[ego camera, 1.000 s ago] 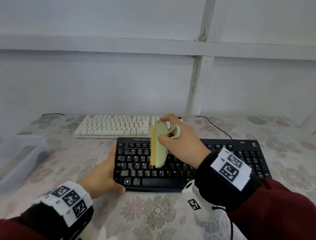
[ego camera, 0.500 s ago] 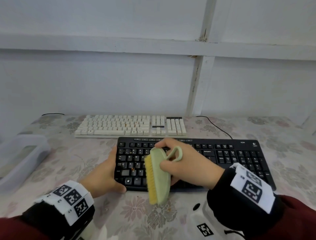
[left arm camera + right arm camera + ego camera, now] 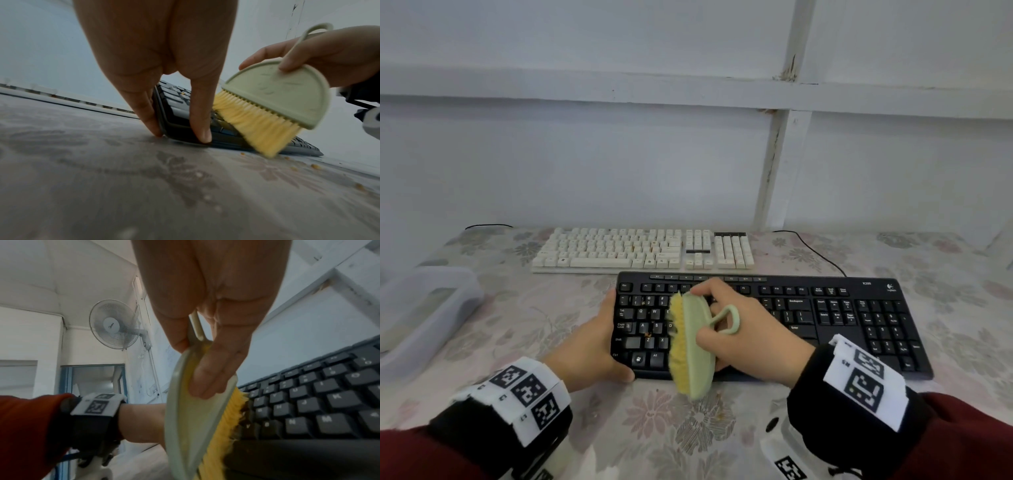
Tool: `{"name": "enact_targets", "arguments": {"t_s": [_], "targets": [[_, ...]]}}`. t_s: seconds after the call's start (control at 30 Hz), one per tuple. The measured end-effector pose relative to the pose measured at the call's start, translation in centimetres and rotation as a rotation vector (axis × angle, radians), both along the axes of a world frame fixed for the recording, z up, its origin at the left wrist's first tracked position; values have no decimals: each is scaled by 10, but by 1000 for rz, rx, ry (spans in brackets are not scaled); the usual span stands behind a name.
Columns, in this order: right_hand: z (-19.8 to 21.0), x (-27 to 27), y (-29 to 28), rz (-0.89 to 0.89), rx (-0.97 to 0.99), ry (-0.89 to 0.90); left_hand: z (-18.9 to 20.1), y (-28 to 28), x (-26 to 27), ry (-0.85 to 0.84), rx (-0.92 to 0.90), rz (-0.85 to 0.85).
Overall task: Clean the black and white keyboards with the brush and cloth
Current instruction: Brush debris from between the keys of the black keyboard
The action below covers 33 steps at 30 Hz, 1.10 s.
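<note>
The right hand [image 3: 753,334] pinches the green brush [image 3: 697,346] by its back, fingers on one face and thumb on the other, with the yellow bristles dragging across the left-hand keys of the black keyboard [image 3: 825,318] and spilling past its near edge. The left hand [image 3: 592,346] clamps the keyboard's left end, thumb curled over the near corner and fingers pressed against the side, so the board looks steadied. What worries me is the crumbs [image 3: 314,166]: several orange bits already lie on the surface [image 3: 654,428] just in front of the keyboard, and each stroke toward the near edge is likely to throw more there, where a sleeve could drag them about or push them under the board. A few specks sit among the keys left of the brush (around the letter rows), and a shallow, fast pass could skip them or flick them deeper between the caps. If the left hand's grip slackens, the board may skate away under the bristles. The white keyboard [image 3: 640,251] lies just behind the black one, apparently untouched, and stray flicks backward could land on it. I cannot see the cloth anywhere.
</note>
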State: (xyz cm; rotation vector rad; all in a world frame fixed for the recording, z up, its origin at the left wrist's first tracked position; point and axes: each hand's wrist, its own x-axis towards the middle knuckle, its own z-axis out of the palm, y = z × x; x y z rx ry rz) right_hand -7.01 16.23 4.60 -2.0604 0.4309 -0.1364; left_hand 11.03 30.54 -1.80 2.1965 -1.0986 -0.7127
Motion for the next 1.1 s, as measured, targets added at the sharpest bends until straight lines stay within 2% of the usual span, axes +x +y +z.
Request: {"name": "enact_targets", "arguments": {"t_s": [0.1,0.17,0.3,0.37,0.6,0.83,1.03,1.1], "targets": [[8,-4,2,31,71,34,0,0,-1,-4,3,2],[17,-2,-2,-14,104,-25,0,1,0,3,6,7],[31,18,-17,-162,82,-191,0,0,-1,13,3,12],[32,28,-20,-193,42,-218,-1,0,0,20,-3,10],[14,31,9,-9,-140,-18,-1,0,0,20,-15,3],[15,16,20,116,-34,112,2,0,-2,28,-15,6],[31,30,-4,-101,55,-96,0,0,0,22,-11,1],[29,35,-8,-128,43,-112,1,0,-1,25,-16,0]]}}
